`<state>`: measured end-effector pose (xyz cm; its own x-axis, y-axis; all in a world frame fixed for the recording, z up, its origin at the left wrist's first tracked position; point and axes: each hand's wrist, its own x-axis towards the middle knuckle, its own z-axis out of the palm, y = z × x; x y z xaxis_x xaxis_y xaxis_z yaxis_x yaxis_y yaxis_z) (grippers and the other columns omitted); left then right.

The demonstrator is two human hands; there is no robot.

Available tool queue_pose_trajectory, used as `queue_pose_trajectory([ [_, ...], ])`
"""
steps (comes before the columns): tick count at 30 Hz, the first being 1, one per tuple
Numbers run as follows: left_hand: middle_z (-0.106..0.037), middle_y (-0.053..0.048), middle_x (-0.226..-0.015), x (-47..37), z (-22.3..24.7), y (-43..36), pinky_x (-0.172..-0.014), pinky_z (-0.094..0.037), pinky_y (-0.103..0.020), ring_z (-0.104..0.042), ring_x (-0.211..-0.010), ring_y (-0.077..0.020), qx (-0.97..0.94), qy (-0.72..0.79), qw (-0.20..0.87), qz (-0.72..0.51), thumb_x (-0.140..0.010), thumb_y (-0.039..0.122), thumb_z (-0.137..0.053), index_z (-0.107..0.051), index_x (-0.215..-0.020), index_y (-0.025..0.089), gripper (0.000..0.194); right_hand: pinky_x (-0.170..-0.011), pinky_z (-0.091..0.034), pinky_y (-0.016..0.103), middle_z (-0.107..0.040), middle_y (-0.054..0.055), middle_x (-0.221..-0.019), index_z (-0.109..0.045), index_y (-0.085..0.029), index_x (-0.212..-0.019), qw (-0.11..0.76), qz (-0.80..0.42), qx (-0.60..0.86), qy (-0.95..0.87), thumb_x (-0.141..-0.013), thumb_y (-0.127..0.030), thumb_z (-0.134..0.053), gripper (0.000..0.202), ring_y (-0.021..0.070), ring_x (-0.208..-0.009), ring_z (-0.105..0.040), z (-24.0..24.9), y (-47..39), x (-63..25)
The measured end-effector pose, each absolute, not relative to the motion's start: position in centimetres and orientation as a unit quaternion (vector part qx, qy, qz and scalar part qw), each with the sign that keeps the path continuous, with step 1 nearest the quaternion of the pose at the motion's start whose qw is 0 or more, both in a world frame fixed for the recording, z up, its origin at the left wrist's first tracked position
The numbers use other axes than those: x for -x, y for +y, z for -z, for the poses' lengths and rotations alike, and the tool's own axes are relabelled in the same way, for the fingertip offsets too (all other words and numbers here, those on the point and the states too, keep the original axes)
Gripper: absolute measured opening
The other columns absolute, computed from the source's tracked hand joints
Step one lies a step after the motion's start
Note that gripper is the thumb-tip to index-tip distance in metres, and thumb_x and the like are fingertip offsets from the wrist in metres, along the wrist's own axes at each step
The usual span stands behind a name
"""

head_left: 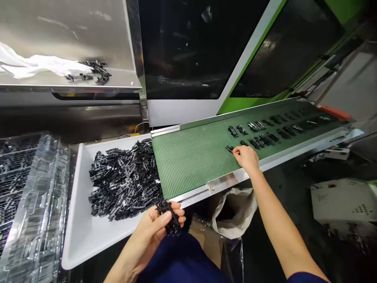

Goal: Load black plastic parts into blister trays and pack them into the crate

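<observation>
Seen from above, a person in dark blue works at a green conveyor belt [188, 161]. Their right hand [246, 158] reaches over it, thumb and finger pinching a small black part [229, 149] at the belt's surface; a fingertip grip probably suits so slim a piece. Beyond it, more black pieces [255, 125] lie in two loose rows, spaced along the belt, which seems to keep most of them easy to pick singly. The left hand [154, 226], low and near the body, curls around a bunch of similar parts [169, 220], thumb across them, apparently to keep several gathered while the other hand is busy. At the belt's near end, a white bin [72, 232] holds a jumbled heap of parts [126, 181], perhaps set there to be within reach. Left of it stand clear plastic trays [48, 196], some compartments filled with dark pieces.
</observation>
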<state>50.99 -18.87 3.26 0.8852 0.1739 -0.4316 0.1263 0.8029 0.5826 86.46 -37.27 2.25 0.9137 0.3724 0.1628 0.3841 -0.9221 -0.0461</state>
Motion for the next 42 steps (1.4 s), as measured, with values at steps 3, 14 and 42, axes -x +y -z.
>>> queue_pose_trajectory([
  [3, -0.075, -0.006, -0.090, -52.6, -3.4, -19.3, -0.078, -0.056, -0.024, -0.070, -0.080, -0.0156, -0.298, 0.232, 0.925, -0.024, -0.069, 0.029, -0.085, -0.077, -0.092, 0.016, 0.028, -0.085, -0.040, 0.042, -0.067, 0.015, -0.103, -0.071, -0.017, -0.092, 0.026, 0.091, 0.974, -0.208, -0.084, -0.026, -0.059, 0.016, 0.0306, -0.102, -0.058, -2.0, -37.8, -87.0],
  [14, -0.075, -0.009, -0.090, -54.3, -2.6, -19.1, -0.077, -0.057, -0.028, -0.071, -0.081, -0.0177, -0.313, 0.212, 0.925, 0.039, -0.070, 0.032, -0.084, -0.076, -0.093, 0.012, 0.032, -0.076, -0.050, 0.025, -0.071, 0.002, -0.101, -0.068, -0.027, -0.104, 0.179, -0.186, 0.758, -0.599, -0.099, -0.035, -0.041, 0.029, 0.0159, -0.087, -0.066, -8.8, -36.3, -75.8],
  [42, -0.076, -0.010, -0.098, -35.2, -3.0, -12.2, -0.079, -0.053, -0.025, -0.072, -0.086, -0.0195, -0.271, 0.205, 0.940, -0.017, -0.066, 0.040, -0.084, -0.075, -0.101, 0.014, 0.045, -0.102, -0.048, 0.041, -0.062, 0.010, -0.132, -0.039, -0.028, -0.146, 0.364, -0.149, 0.555, -0.733, -0.083, -0.046, -0.070, 0.073, 0.0257, -0.120, -0.059, -4.3, -22.7, -53.1],
])
